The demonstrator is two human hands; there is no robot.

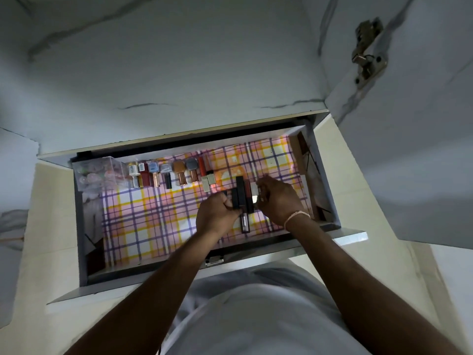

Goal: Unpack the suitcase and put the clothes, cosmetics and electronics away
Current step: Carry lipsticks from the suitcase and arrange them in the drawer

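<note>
An open drawer (82, 226) lined with pink, purple and yellow checked paper (143, 221) fills the middle of the head view. Along its back stands a row of several small cosmetic bottles and lipsticks (166, 172). My left hand (216, 216) grips a bundle of dark lipstick tubes (240, 193) over the right half of the drawer. My right hand (279, 198) pinches a small silvery cosmetic item (254, 194) right beside that bundle. A lip gloss tube (245, 221) hangs below the bundle.
A clear plastic box (99, 170) with small items sits in the drawer's back left corner. An open cabinet door (409, 124) with a metal hinge (367, 52) stands to the right. The drawer front (256, 252) with its latch is close to my body.
</note>
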